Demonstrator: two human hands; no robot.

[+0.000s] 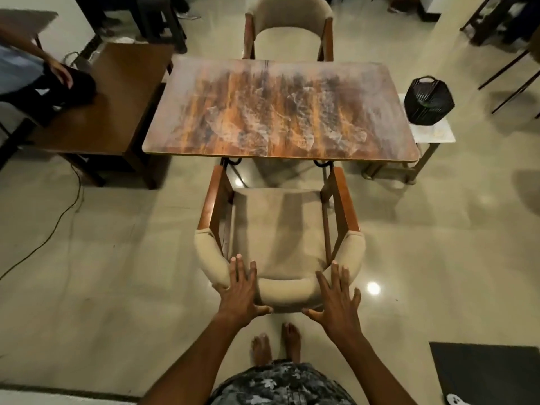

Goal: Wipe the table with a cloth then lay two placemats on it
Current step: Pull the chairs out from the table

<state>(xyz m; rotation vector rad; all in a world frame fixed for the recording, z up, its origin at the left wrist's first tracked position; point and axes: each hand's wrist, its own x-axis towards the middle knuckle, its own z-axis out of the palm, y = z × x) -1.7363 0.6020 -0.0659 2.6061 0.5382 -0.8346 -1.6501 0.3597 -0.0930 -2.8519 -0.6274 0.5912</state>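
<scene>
A rectangular table [280,109] with a mottled orange-brown top stands ahead of me. No cloth or placemat is in view. Between me and the table stands a beige cushioned chair [277,226] with wooden arms, its curved backrest toward me. My left hand [241,290] lies flat on the left part of the backrest, fingers spread. My right hand [336,296] lies flat on the right part, fingers spread as well. Neither hand holds anything.
A second beige chair [289,27] stands at the table's far side. A brown side table [111,100] is at left, with a person's hand [60,73] beside it. A black basket [428,100] sits on a small white stool at right. A cable [58,217] runs across the left floor.
</scene>
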